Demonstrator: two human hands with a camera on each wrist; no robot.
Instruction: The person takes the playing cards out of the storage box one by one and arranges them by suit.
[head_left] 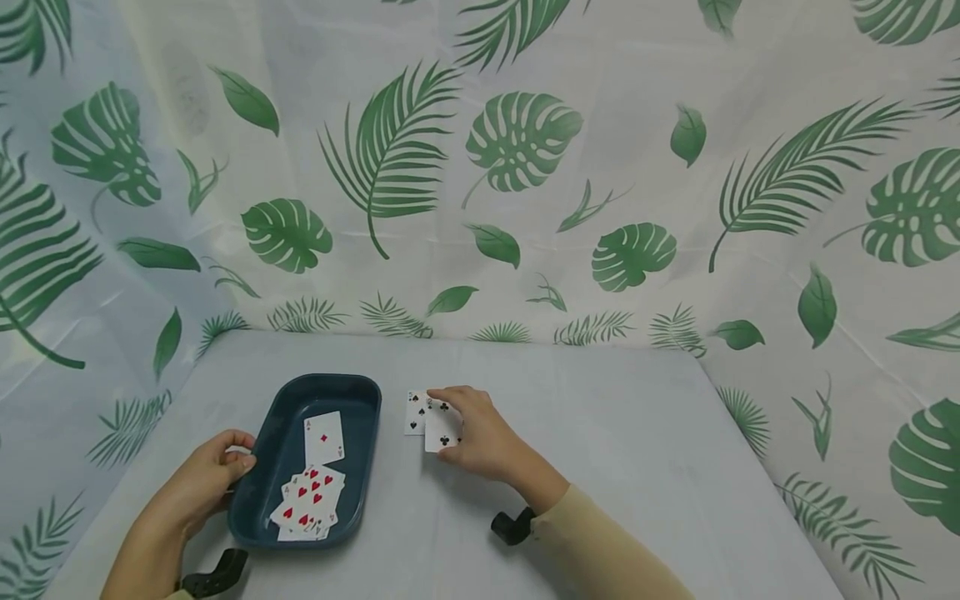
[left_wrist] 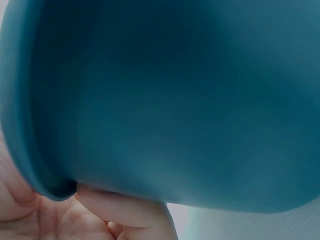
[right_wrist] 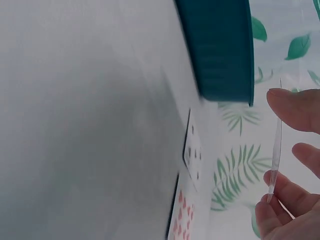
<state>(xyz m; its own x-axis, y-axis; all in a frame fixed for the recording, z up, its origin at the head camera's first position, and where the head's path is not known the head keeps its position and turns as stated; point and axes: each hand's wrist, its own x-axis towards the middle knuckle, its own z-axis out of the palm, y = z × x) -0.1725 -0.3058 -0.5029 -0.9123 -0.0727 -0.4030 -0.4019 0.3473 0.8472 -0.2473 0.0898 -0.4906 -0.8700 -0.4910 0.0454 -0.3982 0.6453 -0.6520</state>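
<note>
The left hand point(head_left: 213, 467) grips the tray point(head_left: 362, 450) by its left rim. Right of the tray, the right hand's fingers point(head_left: 459, 398) pinch a clubs card point(head_left: 442, 427) above the desk point(head_left: 607, 417), near a spades card point(head_left: 413, 412).

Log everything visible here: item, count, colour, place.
Tray: one, dark blue, on the table's left side
Ace of diamonds: one, white and red, toward tray's far end
Card pile: several, exact count unclear, white, heart card on top, tray's near end
Spade card: one, white and black, on table right of tray
Red-pipped card: one, white and red, on table near the spade card
Club card: one, white and black, in right hand
Table: one, whitish, beneath everything
Backdrop: white, green leaves, around table
Wrist mounts: two, black, one per wrist
Sleeves: two, beige, forearms
Hands: two, bare; left hand grips tray
</note>
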